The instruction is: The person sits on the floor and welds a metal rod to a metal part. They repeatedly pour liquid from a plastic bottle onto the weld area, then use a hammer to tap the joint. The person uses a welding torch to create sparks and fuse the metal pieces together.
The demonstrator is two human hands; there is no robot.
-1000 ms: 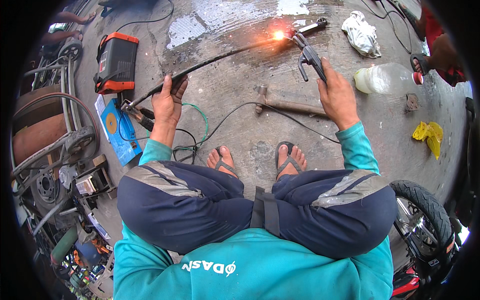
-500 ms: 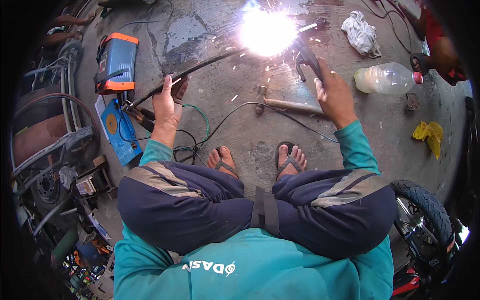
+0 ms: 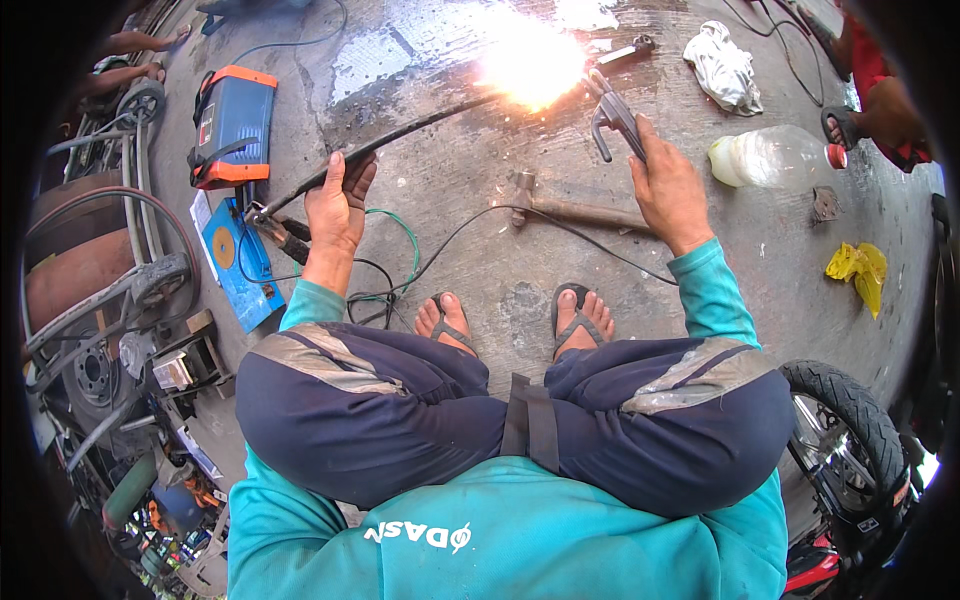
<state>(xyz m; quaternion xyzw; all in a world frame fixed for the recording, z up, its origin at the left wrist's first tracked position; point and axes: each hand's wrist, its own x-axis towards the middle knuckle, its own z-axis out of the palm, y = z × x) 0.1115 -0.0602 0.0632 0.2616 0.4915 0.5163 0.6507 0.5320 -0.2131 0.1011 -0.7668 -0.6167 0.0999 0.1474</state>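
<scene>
My left hand [image 3: 338, 210] is closed around a long dark metal rod [image 3: 425, 122], which slants away to the far right into a bright glow. A clamp [image 3: 285, 238] with dark grips sits by the rod's near end. My right hand [image 3: 668, 190] grips a grey welding electrode holder [image 3: 622, 122], its jaws pointing into the same glow. The glow [image 3: 535, 70] is white with orange edges and hides the rod's far end and the electrode. Just beyond the holder, a short metal piece [image 3: 628, 50] lies on the floor.
A hammer [image 3: 590, 212] and dark cable cross the concrete before my feet. At left stand a blue-orange welding machine [image 3: 240, 120], a blue board [image 3: 240, 262] and a metal frame. Right: white cloth [image 3: 722, 68], plastic bottle [image 3: 775, 157], yellow plastic [image 3: 858, 270], another person's foot [image 3: 843, 128], motorcycle wheel [image 3: 850, 420].
The glare has turned from blue-white to more orange, and fewer flying sparks show. The surrounding floor looks brighter. The electrode holder's jaws show more clearly; both hands stay nearly where they were.
</scene>
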